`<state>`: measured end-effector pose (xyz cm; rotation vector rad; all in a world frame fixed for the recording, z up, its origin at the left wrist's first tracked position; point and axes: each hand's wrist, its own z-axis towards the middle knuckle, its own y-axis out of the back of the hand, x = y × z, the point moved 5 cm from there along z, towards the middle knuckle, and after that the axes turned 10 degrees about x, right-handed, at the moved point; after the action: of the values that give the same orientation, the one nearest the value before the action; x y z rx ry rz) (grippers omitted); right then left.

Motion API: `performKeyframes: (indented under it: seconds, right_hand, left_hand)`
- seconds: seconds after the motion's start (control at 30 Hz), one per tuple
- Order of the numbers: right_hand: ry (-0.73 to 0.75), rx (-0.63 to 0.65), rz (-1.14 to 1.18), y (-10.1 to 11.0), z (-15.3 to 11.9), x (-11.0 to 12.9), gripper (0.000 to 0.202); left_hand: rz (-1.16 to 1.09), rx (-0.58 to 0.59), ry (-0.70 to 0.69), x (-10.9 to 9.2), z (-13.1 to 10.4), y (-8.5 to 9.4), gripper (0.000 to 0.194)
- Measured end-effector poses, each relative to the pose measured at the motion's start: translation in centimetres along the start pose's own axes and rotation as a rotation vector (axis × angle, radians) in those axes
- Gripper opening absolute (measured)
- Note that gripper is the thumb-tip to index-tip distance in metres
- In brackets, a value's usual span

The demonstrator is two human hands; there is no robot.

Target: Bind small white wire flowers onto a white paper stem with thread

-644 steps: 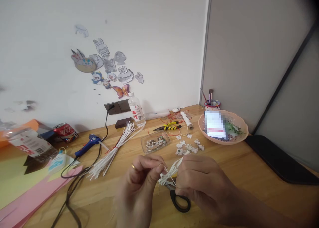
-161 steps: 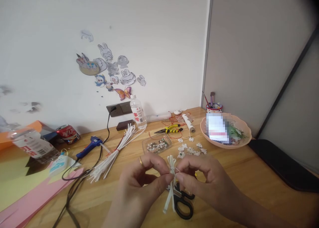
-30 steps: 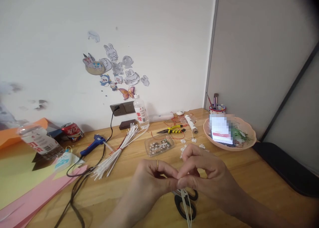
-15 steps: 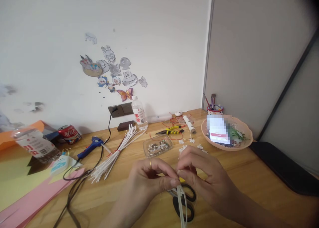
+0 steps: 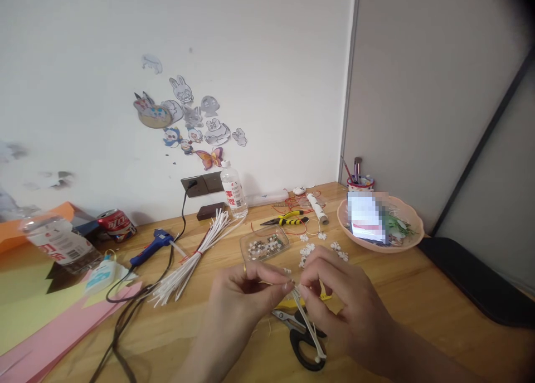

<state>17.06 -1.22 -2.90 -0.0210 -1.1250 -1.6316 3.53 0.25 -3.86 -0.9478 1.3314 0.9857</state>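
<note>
My left hand pinches the top end of a few thin white strands between thumb and index finger. Close beside it, my right hand has its thumb and fingertips pressed at the same top end. The strands hang down toward me, and small whitish tips show at their lower ends. Under them, scissors with black handles lie on the table. A flat yellow object is partly hidden behind my fingers. Several small white flower shapes rest just past my right hand.
Beyond my hands are a clear box of beads and yellow-black pliers. Leftward lie a tied bundle of white strips, a blue glue gun and its cable. A pink bowl with a phone stands right.
My hands have parted slightly, the left shifting a little left. The strands' lower ends have come up into view, and more of the scissors and yellow object shows.
</note>
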Motion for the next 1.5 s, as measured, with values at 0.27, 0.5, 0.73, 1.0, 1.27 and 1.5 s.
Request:
performKeyframes:
  seconds: [0.27, 0.5, 0.73, 1.0, 1.27, 1.5]
  right_hand:
    - [0.071, -0.019, 0.069, 0.5, 0.1, 0.4, 0.018]
    - [-0.039, 0.032, 0.185, 0.4, 0.6, 0.0, 0.023]
    - [-0.114, 0.043, 0.216, 0.3, 0.7, -0.3, 0.013]
    - [-0.105, 0.016, 0.156, 0.2, 0.9, -0.5, 0.014]
    - [0.003, -0.064, 0.053, 0.2, 0.5, -0.2, 0.014]
    - [-0.019, -0.056, 0.113, 0.3, 0.8, -0.1, 0.015]
  left_hand:
    - [-0.022, 0.072, 0.016, -0.3, -0.2, -0.5, 0.011]
    - [0.125, 0.091, -0.141, -0.9, -0.4, -0.9, 0.012]
    - [0.423, -0.033, -0.496, -1.9, -1.7, -1.2, 0.020]
    - [0.687, -0.018, -0.650, -1.7, -2.4, -1.4, 0.026]
    - [0.836, -0.057, -0.692, -1.7, -2.5, -1.6, 0.029]
    - [0.881, -0.044, -0.729, -1.7, -2.9, -1.8, 0.032]
